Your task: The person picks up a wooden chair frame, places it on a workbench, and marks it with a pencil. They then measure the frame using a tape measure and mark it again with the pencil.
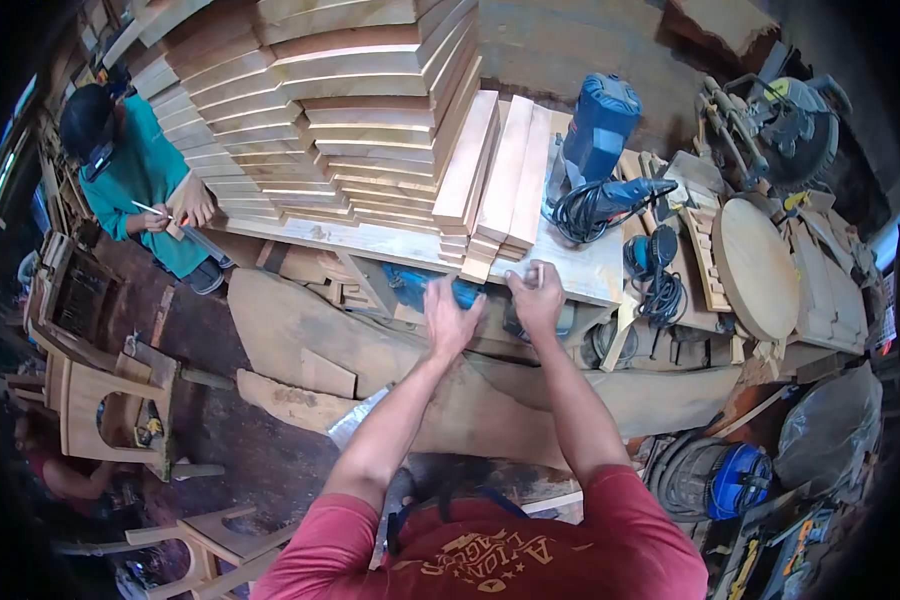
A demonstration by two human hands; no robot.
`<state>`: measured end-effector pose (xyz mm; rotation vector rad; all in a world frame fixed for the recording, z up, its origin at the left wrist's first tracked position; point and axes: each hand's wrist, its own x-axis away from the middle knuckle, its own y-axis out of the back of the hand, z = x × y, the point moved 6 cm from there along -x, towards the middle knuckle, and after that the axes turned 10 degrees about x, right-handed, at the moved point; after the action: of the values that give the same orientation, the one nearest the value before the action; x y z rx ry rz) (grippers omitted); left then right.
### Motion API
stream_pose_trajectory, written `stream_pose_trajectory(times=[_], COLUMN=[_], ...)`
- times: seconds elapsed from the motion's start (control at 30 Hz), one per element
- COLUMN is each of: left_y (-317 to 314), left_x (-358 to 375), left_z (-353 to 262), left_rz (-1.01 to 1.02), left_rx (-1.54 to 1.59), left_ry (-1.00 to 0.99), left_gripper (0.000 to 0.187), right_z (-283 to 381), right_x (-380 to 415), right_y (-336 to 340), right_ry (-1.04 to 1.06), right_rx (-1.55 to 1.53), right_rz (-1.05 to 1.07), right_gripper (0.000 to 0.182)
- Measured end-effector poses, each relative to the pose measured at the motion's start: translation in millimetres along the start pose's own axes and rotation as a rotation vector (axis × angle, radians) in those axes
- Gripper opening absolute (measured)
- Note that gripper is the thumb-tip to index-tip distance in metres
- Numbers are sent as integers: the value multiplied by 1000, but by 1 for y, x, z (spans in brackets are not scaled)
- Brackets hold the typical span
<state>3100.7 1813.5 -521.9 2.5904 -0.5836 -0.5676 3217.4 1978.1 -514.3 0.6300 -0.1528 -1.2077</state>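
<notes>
My left hand is just in front of the workbench edge, fingers bent, with a gap between thumb and fingers and nothing clearly in it. Just above it, the end of a wooden strip juts past the bench edge. My right hand is at the edge further right, its fingers closed round a small pale stick that looks like a pencil. Between and beyond my hands, long planed boards lie stacked on the workbench. A blue object shows on the shelf behind my left hand, partly hidden.
A tall stack of boards rises at left. Blue power tools and a corded tool stand at right. Another person works at the bench's left end. Large slabs lean below; a vacuum stands lower right.
</notes>
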Motion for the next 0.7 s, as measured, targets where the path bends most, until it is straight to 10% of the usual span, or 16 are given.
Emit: stream_pose_trajectory(times=[0.4,0.7], left_y=[-50,-31], left_x=[-52,-48], left_z=[-25,-31], left_rz=[-376,-348], left_rx=[-6,3], left_ry=[87,21], left_gripper=[42,54], right_z=[100,95], right_x=[-31,-45], right_y=[16,6], right_ry=[306,339], right_rx=[424,563], right_rz=[53,151], right_gripper=[92,70])
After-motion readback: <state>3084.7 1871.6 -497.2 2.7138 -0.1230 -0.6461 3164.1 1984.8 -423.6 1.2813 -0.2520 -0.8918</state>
